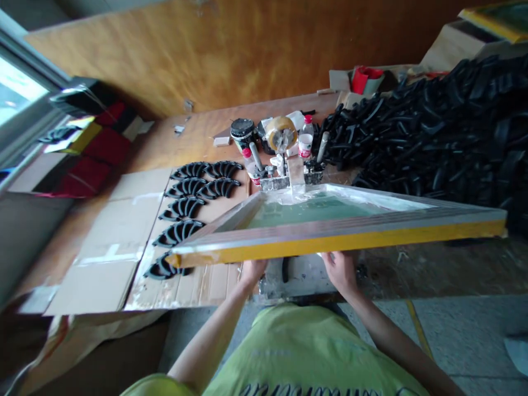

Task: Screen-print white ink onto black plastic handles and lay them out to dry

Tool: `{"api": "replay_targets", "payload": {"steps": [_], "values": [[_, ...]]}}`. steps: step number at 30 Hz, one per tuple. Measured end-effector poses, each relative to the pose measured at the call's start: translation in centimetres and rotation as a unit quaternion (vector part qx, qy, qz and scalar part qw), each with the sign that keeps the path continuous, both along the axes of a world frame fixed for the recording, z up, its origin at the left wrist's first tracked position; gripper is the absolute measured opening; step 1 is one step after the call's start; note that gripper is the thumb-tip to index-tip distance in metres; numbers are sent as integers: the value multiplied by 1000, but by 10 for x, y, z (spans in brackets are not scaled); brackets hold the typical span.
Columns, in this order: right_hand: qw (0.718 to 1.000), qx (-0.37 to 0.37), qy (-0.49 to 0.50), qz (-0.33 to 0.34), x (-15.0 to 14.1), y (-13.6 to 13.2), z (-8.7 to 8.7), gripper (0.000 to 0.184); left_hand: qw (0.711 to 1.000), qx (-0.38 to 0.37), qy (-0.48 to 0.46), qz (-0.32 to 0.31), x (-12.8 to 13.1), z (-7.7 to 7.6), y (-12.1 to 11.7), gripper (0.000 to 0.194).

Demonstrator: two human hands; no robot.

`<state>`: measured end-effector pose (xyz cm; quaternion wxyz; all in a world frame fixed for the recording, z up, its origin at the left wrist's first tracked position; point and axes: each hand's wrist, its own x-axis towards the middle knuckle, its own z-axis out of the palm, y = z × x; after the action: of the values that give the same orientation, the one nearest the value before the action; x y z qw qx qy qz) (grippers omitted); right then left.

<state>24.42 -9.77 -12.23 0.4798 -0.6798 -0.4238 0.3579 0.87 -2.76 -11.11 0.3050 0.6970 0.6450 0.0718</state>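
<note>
A screen printing frame (330, 237) with a yellow front edge and a green mesh is tilted up in front of me, clamped at its back to a metal hinge (274, 183). Below its front edge, my left hand (253, 270) reaches in, its fingers hidden by the frame. My right hand (341, 270) is also under that edge; its fingers are mostly covered, and a small bit of white shows at their tips. Between the two hands, a black curved piece (285, 269) lies on the grey printing base (305, 281). Whether either hand grips anything is hidden.
Black curved ribbed pieces (181, 208) lie in rows on cardboard (185, 290) to the left. A large heap of black parts (437, 121) fills the right. Behind the hinge stand a tape roll (281, 133), a dark tub (242, 131) and a red-capped bottle (307, 125).
</note>
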Motion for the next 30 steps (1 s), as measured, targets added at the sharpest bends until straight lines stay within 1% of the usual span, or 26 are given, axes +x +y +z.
{"api": "replay_targets", "payload": {"steps": [2, 4, 6, 8, 9, 11, 14, 16, 19, 23, 26, 30], "values": [[991, 58, -31, 115, -7, 8, 1, 19, 999, -6, 32, 6, 16, -7, -39, 41], [963, 116, -80, 230, -17, 18, -2, 33, 996, -6, 88, 15, 31, -15, -62, 42], [921, 155, -155, 322, -30, 26, -9, 40, 990, -3, 141, 26, 41, -22, -72, 37], [880, 174, -231, 377, -41, 30, -19, 44, 986, 4, 164, 35, 47, -26, -74, 31], [865, 176, -265, 389, -44, 31, -24, 45, 985, 8, 169, 39, 48, -28, -75, 29], [848, 172, -314, 390, -46, 27, -34, 47, 984, 14, 173, 46, 50, -28, -75, 27], [845, 167, -334, 383, -36, 15, -46, 53, 984, 19, 171, 51, 51, -28, -76, 25], [843, 167, -333, 387, -25, 8, -50, 56, 985, 17, 164, 53, 52, -26, -77, 26], [836, 167, -340, 396, -18, 7, -49, 54, 986, 17, 155, 56, 53, -25, -78, 29], [825, 162, -369, 397, -30, 14, -40, 48, 984, 18, 169, 54, 53, -24, -78, 26], [805, 159, -408, 400, -34, 13, -34, 44, 982, 22, 177, 53, 53, -26, -78, 24], [780, 164, -438, 416, -18, 6, -30, 41, 982, 42, 175, 48, 52, -29, -78, 24]]}}
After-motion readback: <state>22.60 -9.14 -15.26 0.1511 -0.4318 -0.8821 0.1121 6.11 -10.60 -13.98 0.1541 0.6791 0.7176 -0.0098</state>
